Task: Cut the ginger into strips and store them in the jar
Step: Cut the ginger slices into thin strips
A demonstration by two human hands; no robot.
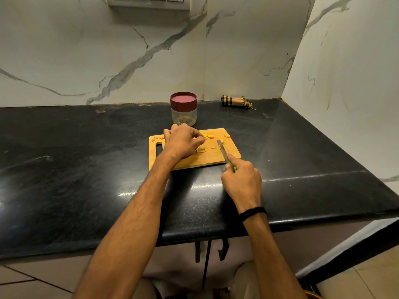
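A wooden cutting board (218,157) lies on the black counter. Several yellow ginger slices (208,135) and thin strips (213,147) are scattered across it. My left hand (183,143) hovers over the board's middle, its fingertips pinching a ginger piece. My right hand (241,180) grips a knife (222,151) by its green handle at the board's near right corner, the blade pointing away over the board. Behind the board stands a clear jar (184,114) with a dark red lid (183,99) on it and some pieces at its bottom.
A rolled checked cloth (235,102) lies at the back right by the marble wall. The black counter (86,158) stretches wide to the left and right. Its front edge runs just below my forearms. A switch panel (149,2) sits on the wall above.
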